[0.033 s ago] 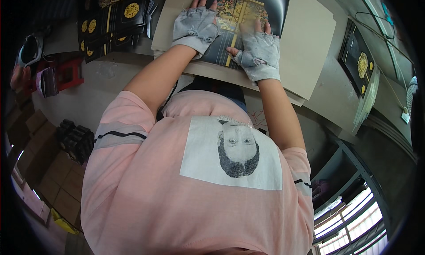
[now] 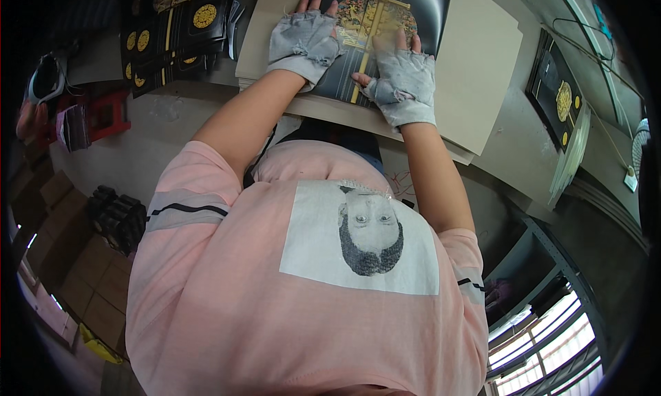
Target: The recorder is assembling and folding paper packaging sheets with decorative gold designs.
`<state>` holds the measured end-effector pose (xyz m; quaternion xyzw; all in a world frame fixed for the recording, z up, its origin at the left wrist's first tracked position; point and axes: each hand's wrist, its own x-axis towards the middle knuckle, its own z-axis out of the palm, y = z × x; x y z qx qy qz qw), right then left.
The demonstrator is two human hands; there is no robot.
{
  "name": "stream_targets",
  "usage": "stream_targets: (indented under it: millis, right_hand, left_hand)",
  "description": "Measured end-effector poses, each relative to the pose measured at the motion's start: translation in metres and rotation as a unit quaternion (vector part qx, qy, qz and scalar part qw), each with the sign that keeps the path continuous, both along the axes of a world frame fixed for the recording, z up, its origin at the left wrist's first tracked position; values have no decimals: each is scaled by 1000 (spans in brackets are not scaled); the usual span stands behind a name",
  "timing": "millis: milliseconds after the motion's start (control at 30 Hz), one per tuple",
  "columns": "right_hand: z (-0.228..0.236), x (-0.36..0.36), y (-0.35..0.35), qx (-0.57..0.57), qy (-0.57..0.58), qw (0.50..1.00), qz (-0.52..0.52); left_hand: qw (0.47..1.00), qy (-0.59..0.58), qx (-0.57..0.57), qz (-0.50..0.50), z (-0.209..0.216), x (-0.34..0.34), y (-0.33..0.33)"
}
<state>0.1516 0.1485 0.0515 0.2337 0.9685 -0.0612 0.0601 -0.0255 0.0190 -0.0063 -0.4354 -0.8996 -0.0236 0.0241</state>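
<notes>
A glossy black printed sheet [image 2: 351, 66] with a gold and coloured round design lies on a pile of large grey-beige boards [image 2: 478, 72]. My left hand [image 2: 306, 41], in a grey fingerless glove, rests flat over the sheet's left edge with its fingers stretched out. On the sheet's right part lies my right hand [image 2: 401, 79], gloved alike, palm down with the thumb held apart. Its fingertips are a little blurred near the round design. Neither hand grips anything. The sheet's far edge runs out of the picture.
Black and gold printed pieces [image 2: 172, 45] are stacked on the table at the left. Another black and gold stack [image 2: 554, 93] stands at the right, near loose cables [image 2: 585, 45]. A red plastic stool [image 2: 110, 114] is beyond the table's left side.
</notes>
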Motion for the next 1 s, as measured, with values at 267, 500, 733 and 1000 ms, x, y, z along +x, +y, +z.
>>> stream_targets:
  millis: [267, 500, 733, 1000]
  right_hand:
    - [4, -2, -2, 0, -9, 1000, -7]
    - [1, -1, -2, 3, -6, 1000, -9]
    - [4, -1, -1, -7, -1, 1000, -9]
    - [4, -3, -1, -2, -2, 1000, -14]
  left_hand:
    - [1000, 7, 3, -4, -6, -1, -1]
    - [1000, 5, -10, -4, 2, 2, 0]
    - [986, -1, -13, -166, 22, 9, 4]
    - [965, -11, -82, -248, 33, 11, 8]
